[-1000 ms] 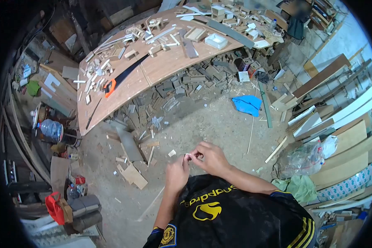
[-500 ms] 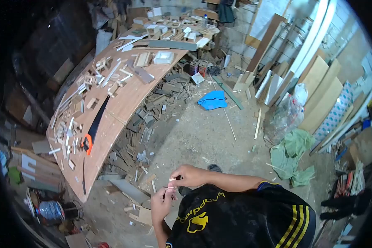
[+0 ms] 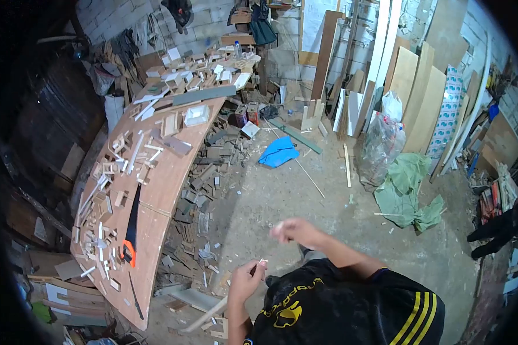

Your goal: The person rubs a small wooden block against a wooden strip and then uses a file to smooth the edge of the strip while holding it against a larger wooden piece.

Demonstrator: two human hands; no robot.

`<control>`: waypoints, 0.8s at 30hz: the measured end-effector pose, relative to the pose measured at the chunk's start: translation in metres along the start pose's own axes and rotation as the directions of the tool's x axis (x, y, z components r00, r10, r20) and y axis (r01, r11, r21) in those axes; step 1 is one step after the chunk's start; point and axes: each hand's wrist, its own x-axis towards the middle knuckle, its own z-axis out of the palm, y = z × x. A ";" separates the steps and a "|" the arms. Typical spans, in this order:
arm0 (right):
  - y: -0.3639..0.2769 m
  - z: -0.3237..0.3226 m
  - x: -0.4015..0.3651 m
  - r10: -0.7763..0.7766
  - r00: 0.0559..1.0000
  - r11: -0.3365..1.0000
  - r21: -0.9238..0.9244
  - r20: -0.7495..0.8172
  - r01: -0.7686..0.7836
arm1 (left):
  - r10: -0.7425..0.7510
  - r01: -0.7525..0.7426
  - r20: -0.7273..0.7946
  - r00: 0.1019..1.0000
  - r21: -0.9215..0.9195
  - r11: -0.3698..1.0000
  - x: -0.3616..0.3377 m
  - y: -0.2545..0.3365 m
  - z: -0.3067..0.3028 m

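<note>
My left hand (image 3: 246,283) is closed in front of my body, thumb and fingers pinched together. A small pale bit shows at its fingertips, too small to name. To the right and farther forward, my right hand (image 3: 299,232) is in the air above the floor, its fingers smeared by motion. The two hands are apart. Left of them stands a wooden worktable (image 3: 155,215) bearing a handsaw (image 3: 130,252) with an orange handle and dark blade. A thin dark tool (image 3: 136,296) lies near the table's front corner.
Small wood blocks and strips crowd the table, with a white box (image 3: 197,115) near its right edge. Offcuts (image 3: 193,198) are heaped on the floor beside it. A blue cloth (image 3: 279,152), a green sheet (image 3: 406,190) and leaning boards (image 3: 417,86) lie beyond my hands.
My hands were together at the fingertips and have come apart. The right hand has swung forward and to the right; the left stays low. The camera view has tilted up.
</note>
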 end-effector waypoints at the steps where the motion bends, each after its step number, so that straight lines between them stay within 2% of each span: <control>1: -0.003 -0.009 0.005 -0.054 0.993 0.877 0.470 -0.105 0.097 | -0.013 0.013 -0.012 1.000 -0.014 1.000 0.003 0.001 0.005; 2: -0.005 -0.017 0.008 -0.062 0.993 0.874 0.474 -0.102 0.104 | -0.010 0.010 -0.014 1.000 -0.004 1.000 0.006 0.005 0.009; 4: -0.027 -0.025 0.009 -0.006 0.966 0.738 0.651 -0.258 0.179 | -0.023 0.020 -0.073 0.997 -0.040 0.999 0.012 0.015 0.019; 5: -0.027 -0.024 0.008 -0.022 0.966 0.734 0.652 -0.256 0.189 | -0.012 0.010 -0.076 0.997 -0.027 1.000 0.018 0.021 0.022; 6: -0.019 -0.018 0.005 -0.158 0.982 0.951 0.252 -0.105 0.180 | -0.044 0.044 -0.085 0.995 0.003 0.999 0.022 0.026 0.025; 7: -0.021 -0.012 0.002 -0.207 0.974 0.955 -0.200 0.087 0.221 | -0.081 0.085 -0.095 0.992 0.033 0.996 0.024 0.030 0.027; 9: -0.041 -0.014 -0.008 -0.096 0.930 0.760 -0.577 0.355 0.298 | -0.065 0.071 -0.114 0.991 0.052 0.996 0.035 0.020 0.036; 14: -0.052 -0.039 -0.008 -0.150 0.944 0.703 -0.640 0.293 0.310 | -0.028 0.041 -0.108 0.994 0.122 0.992 0.065 0.040 0.058; 16: -0.052 -0.066 -0.002 -0.120 0.937 0.800 -0.527 0.328 0.287 | -0.020 0.019 -0.053 0.998 -0.018 1.000 0.078 0.052 0.070; 17: -0.051 -0.078 0.001 -0.123 0.935 0.796 -0.530 0.333 0.293 | -0.015 0.014 -0.059 0.998 -0.017 1.000 0.085 0.054 0.075; 19: -0.054 -0.101 0.000 -0.195 0.914 0.848 -0.407 0.355 0.340 | -0.017 0.016 0.020 1.000 0.018 1.000 0.100 0.058 0.085; 20: -0.056 -0.114 0.000 -0.193 0.914 0.846 -0.411 0.358 0.339 | -0.014 0.014 0.016 1.000 0.014 1.000 0.107 0.061 0.090; 22: -0.066 -0.136 -0.005 -0.028 0.967 0.924 -0.364 0.254 0.122 | -0.164 0.162 0.018 0.986 0.071 0.984 0.119 0.071 0.102; 23: -0.067 -0.144 -0.009 -0.029 0.967 0.922 -0.367 0.251 0.123 | -0.160 0.158 0.020 0.987 0.069 0.985 0.125 0.073 0.110; 24: -0.067 -0.148 -0.014 -0.092 0.959 0.933 -0.312 0.270 0.178 | -0.082 0.085 -0.030 0.996 0.141 0.986 0.130 0.076 0.119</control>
